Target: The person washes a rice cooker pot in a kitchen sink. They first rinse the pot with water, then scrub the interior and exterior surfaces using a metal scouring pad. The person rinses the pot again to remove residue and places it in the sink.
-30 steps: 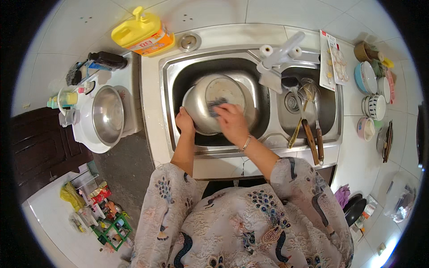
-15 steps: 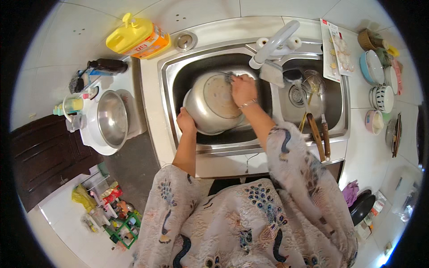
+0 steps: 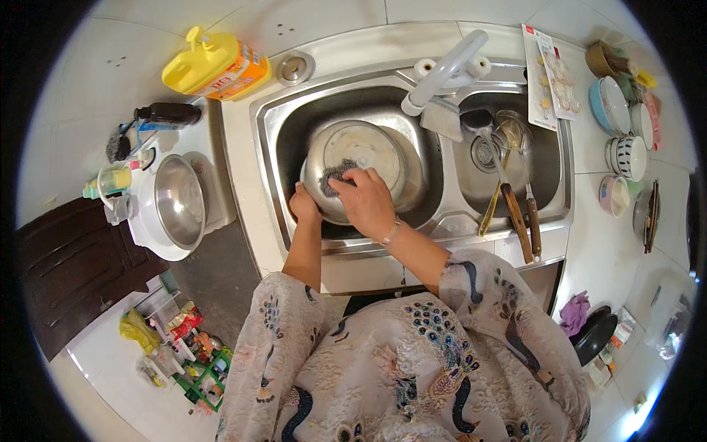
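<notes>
A round metal basin point(image 3: 374, 153) lies bottom up in the larger left bowl of the steel sink point(image 3: 434, 188), its flat base facing me. My left hand point(image 3: 304, 203) is closed on the basin's rim at its near left side, the fingers partly hidden. Pressed against the near left part of the basin is a grey steel wool scourer point(image 3: 336, 179), held under the fingers of my right hand point(image 3: 366, 200). The white faucet point(image 3: 445, 72) stands beyond, between the two sink bowls.
A ladle point(image 3: 492, 151) and a wire skimmer point(image 3: 524, 140) with wooden handles lean in the right sink bowl. A yellow pump jug point(image 3: 217, 66) stands at the back left. Further left sits another steel basin point(image 3: 180, 202); stacked bowls point(image 3: 630, 160) line the right counter.
My right hand has swept the scourer from the basin's far right edge to its near left side. The basin has tipped a little flatter, with my left hand still on its rim.
</notes>
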`<control>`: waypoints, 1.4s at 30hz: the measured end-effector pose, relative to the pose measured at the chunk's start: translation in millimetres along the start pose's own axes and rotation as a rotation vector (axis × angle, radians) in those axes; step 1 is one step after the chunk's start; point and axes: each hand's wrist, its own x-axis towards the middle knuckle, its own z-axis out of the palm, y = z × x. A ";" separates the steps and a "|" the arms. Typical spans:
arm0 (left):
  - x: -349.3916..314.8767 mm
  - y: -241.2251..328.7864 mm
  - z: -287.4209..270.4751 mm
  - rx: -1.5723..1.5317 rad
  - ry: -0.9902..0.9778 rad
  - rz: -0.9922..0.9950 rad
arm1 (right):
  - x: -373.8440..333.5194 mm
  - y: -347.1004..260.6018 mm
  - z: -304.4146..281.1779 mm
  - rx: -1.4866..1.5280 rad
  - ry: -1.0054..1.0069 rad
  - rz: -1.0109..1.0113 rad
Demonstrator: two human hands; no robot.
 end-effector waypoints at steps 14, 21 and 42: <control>10.9 3.6 -0.1 0.048 -0.002 -0.059 | 46.9 116.4 -18.0 -0.345 -0.031 0.267; -17.4 36.6 10.4 0.053 -0.101 -0.062 | -31.7 22.0 -27.0 -0.041 0.126 0.096; -64.1 17.6 36.5 0.275 -0.586 0.625 | 10.9 11.2 -38.5 -0.300 -0.169 -0.307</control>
